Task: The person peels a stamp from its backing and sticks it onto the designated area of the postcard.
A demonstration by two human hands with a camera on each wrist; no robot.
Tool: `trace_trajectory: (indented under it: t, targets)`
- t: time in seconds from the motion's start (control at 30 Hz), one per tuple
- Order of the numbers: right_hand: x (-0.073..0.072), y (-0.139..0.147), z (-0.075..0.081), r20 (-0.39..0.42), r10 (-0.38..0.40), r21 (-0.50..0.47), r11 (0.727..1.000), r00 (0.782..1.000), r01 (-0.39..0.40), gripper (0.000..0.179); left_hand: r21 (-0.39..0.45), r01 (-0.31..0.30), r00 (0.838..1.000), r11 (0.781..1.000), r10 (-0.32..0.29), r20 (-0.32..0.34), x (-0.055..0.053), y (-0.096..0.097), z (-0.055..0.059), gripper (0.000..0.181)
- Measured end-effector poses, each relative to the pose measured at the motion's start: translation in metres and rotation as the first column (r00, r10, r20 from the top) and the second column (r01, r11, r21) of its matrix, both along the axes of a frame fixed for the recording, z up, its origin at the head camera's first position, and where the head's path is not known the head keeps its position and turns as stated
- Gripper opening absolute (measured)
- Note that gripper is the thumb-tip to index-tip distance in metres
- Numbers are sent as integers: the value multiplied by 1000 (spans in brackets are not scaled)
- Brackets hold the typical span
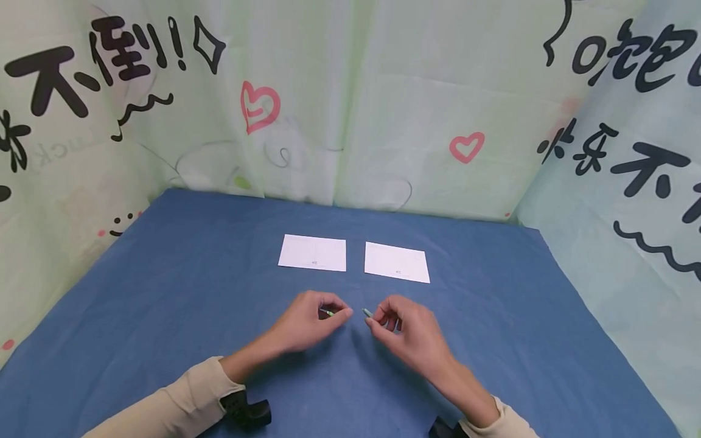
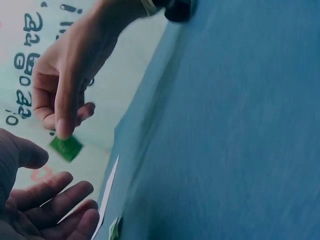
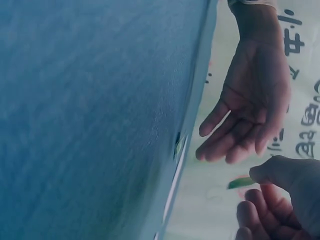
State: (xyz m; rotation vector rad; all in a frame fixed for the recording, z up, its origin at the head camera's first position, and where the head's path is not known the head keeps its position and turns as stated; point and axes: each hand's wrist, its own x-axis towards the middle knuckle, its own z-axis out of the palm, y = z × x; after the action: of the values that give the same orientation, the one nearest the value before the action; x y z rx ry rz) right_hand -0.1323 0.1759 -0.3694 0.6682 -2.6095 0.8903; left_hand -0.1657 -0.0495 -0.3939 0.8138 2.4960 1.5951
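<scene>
My right hand (image 1: 413,331) pinches a small flat green square (image 2: 66,148) between thumb and fingers, above the blue cloth. In the head view the green square (image 1: 367,312) shows only as a thin edge at the fingertips. Facing it across a narrow gap is my left hand (image 1: 309,319), its fingers loosely bent and holding nothing. Behind that hand, framed by its thumb and fingers, a second small greenish piece (image 1: 327,312) is visible; the left wrist view has a greenish piece (image 2: 114,229) on the cloth near a paper's edge. Its exact kind is too small to tell.
Two white paper cards, one left (image 1: 313,252) and one right (image 1: 397,262), lie side by side beyond the hands, each with a tiny mark. Blue cloth (image 1: 219,274) covers the table. Printed curtains (image 1: 383,91) enclose its back and sides.
</scene>
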Motion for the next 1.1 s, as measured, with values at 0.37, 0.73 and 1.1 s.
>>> trace_trajectory:
  t: [0.37,0.73,1.1]
  targets:
    - [7,-6,1,-417,130,132,988,900,-82,29,217,69,976,974,-111,187,16,8,6,23]
    - [8,-8,2,-458,201,183,975,866,-130,29,243,21,981,970,-67,182,22,11,9,19]
    - [12,-9,2,-409,173,142,982,896,-125,27,213,5,985,977,-41,167,24,10,8,17]
